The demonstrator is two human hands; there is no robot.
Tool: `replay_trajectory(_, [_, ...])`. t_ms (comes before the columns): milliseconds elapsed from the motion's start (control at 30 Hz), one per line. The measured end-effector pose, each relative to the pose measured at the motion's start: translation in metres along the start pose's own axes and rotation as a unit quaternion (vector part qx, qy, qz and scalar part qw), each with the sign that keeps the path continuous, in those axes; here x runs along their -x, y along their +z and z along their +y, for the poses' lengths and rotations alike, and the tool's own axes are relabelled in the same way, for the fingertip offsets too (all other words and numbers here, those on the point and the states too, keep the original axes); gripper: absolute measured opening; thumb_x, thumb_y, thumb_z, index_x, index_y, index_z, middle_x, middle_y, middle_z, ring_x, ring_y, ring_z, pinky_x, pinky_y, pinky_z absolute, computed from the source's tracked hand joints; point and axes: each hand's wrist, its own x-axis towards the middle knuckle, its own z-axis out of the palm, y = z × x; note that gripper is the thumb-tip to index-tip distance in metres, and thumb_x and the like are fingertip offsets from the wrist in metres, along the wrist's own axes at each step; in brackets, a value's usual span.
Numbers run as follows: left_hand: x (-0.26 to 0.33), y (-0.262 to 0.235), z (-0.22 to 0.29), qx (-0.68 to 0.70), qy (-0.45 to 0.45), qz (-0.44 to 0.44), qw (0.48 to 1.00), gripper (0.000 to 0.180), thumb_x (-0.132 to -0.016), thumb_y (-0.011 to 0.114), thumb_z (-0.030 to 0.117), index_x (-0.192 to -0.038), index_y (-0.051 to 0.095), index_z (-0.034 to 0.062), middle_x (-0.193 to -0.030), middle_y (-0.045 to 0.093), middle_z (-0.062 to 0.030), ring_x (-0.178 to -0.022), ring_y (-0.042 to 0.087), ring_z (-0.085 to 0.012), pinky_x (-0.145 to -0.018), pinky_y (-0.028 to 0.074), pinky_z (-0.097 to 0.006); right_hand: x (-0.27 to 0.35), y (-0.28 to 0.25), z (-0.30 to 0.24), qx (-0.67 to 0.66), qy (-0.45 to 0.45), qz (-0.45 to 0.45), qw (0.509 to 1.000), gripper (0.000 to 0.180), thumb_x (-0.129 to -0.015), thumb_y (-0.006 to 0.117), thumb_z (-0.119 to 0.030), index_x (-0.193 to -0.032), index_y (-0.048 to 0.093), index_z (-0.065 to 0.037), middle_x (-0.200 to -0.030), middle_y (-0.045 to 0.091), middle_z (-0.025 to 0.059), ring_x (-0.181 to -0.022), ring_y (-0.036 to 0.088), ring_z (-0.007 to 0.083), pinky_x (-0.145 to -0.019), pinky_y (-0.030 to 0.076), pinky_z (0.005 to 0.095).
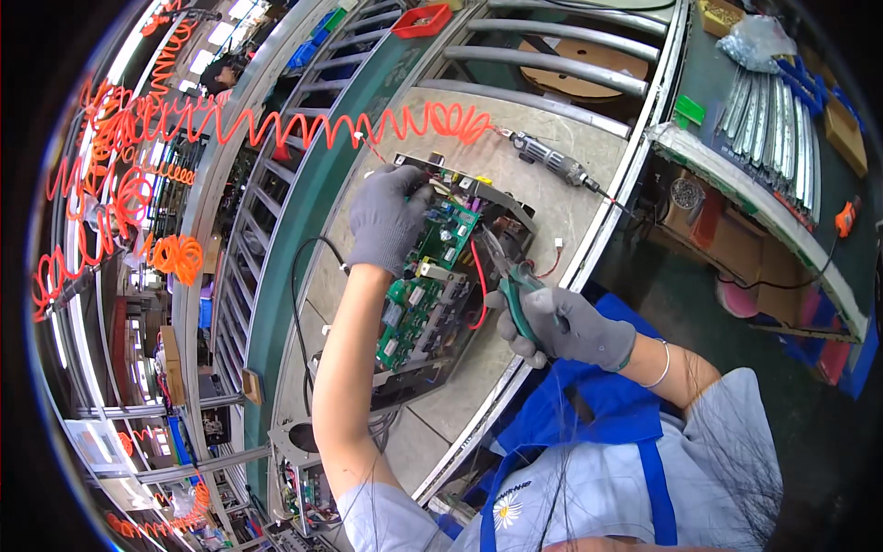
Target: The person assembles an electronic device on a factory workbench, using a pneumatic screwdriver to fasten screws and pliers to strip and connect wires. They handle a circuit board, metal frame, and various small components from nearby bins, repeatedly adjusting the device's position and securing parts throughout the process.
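A green circuit board sits in a dark metal chassis on a grey work board. My left hand, in a grey glove, rests on the upper left part of the circuit board, fingers pressing near its top edge. My right hand, also gloved, grips green-handled pliers whose jaws point at the right edge of the board, beside a red wire that loops along it.
A coiled orange air hose leads to a pneumatic screwdriver lying above the chassis. A roller conveyor runs behind. Another chassis waits lower left. Metal strips and a red bin lie on side surfaces.
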Motion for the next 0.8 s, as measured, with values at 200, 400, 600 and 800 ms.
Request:
replay_trajectory(200, [0.020, -0.005, 0.016, 0.150, 0.002, 0.057, 0.987, 0.012, -0.078, 0.073, 0.011, -0.090, 0.074, 0.0080, -0.085, 0.067, -0.0106, -0.075, 0.066, -0.0265, -0.067, 0.051, -0.036, -0.008, -0.001, 0.002, -0.146, 0.015, -0.018, 0.989, 0.046, -0.093, 0.051, -0.038, -0.129, 0.052, -0.009, -0.093, 0.066, 0.0040, -0.073, 0.064, 0.0172, -0.059, 0.049, 0.0334])
replay_trajectory(400, [0.036, -0.001, 0.017, 0.200, -0.017, 0.083, 0.976, 0.014, -0.082, 0.073, 0.008, -0.095, 0.074, 0.0013, -0.079, 0.065, -0.0091, -0.067, 0.063, -0.0145, -0.063, 0.049, -0.028, -0.011, 0.011, 0.007, -0.183, -0.024, 0.033, 0.982, 0.045, -0.093, 0.051, -0.038, -0.126, 0.051, -0.008, -0.093, 0.066, 0.0053, -0.073, 0.064, 0.0193, -0.063, 0.051, 0.0361])
replay_trajectory(600, [0.031, 0.013, 0.001, 0.339, -0.105, 0.052, 0.933, 0.013, -0.084, 0.073, 0.006, -0.094, 0.074, -0.0005, -0.083, 0.069, -0.0071, -0.073, 0.064, -0.0113, -0.069, 0.051, -0.026, -0.005, 0.008, 0.010, -0.108, -0.023, -0.007, 0.994, 0.045, -0.095, 0.049, -0.036, -0.129, 0.049, -0.007, -0.093, 0.065, 0.0066, -0.072, 0.064, 0.0187, -0.059, 0.052, 0.0368])
replay_trajectory(800, [0.035, 0.019, 0.001, 0.379, -0.099, 0.066, 0.918, 0.013, -0.085, 0.072, 0.007, -0.095, 0.074, -0.0019, -0.086, 0.070, -0.0062, -0.075, 0.064, -0.0093, -0.071, 0.052, -0.024, -0.016, 0.011, 0.005, -0.156, -0.035, -0.012, 0.987, 0.047, -0.095, 0.048, -0.038, -0.129, 0.051, -0.006, -0.095, 0.066, 0.0066, -0.073, 0.064, 0.0193, -0.060, 0.052, 0.0359])
